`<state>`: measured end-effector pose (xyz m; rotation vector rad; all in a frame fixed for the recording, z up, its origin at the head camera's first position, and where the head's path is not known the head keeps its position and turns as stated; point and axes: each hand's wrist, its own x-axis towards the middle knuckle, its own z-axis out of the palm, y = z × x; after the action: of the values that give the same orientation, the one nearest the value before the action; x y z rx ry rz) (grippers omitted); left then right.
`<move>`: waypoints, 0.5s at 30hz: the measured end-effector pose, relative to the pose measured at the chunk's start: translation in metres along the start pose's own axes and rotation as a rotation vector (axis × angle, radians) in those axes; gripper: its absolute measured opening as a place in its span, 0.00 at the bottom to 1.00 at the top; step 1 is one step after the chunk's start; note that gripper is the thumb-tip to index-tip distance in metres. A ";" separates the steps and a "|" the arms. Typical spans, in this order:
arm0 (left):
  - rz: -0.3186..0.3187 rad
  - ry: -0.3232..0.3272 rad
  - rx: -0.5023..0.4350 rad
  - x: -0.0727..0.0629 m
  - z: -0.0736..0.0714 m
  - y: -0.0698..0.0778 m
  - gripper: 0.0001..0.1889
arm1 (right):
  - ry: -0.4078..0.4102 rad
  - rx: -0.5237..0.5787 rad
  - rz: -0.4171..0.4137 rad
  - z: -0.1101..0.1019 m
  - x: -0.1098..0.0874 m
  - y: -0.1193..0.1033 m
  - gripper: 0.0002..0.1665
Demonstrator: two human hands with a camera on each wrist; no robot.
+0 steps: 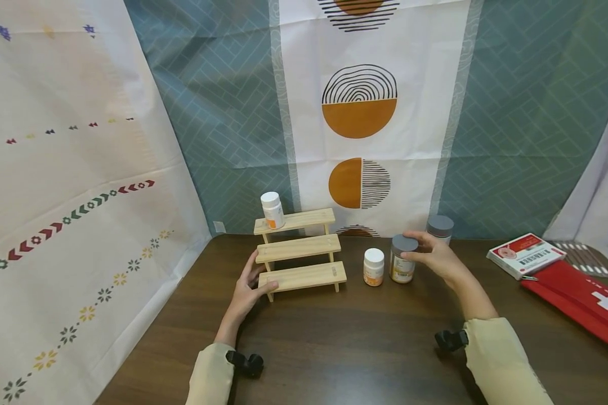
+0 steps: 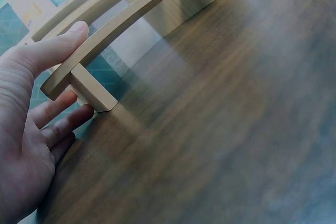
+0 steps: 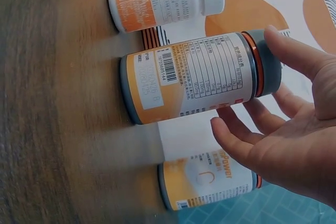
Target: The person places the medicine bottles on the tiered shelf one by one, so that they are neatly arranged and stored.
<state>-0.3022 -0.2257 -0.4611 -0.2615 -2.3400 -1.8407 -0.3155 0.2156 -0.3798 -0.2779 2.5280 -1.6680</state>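
At its left end, a three-step wooden riser (image 1: pixel 301 275) is held by my left hand (image 1: pixel 245 292). The thumb (image 2: pixel 79 31) lies on the lowest step and the fingers reach around its side, by the leg. A white pill bottle (image 1: pixel 273 211) with an orange-and-white label stands on the top step. My right hand (image 1: pixel 433 256) grips the grey lid of a supplement bottle (image 3: pixel 184 80), thumb on one side and fingers on the other. This bottle is upright on the table. A second white pill bottle (image 1: pixel 373 268) stands just left of it; another grey-lidded bottle (image 1: pixel 439 226) stands behind my right hand.
To the right on the dark wooden table (image 1: pixel 344 349) lie a red-and-white box (image 1: pixel 526 256), a red pouch with a white cross (image 1: pixel 582 298) and a strip of slim white items (image 1: pixel 582 257). A patterned curtain (image 1: pixel 223 112) hangs behind the table.
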 end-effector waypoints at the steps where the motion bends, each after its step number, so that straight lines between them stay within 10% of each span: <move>1: -0.004 0.002 -0.002 0.000 0.000 0.000 0.50 | -0.001 -0.002 -0.002 0.000 0.000 0.001 0.41; 15: -0.004 0.005 0.013 0.000 0.000 0.000 0.50 | 0.006 0.029 0.022 0.002 0.002 0.005 0.43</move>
<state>-0.3021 -0.2259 -0.4615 -0.2501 -2.3502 -1.8247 -0.3181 0.2155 -0.3850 -0.2416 2.5000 -1.6980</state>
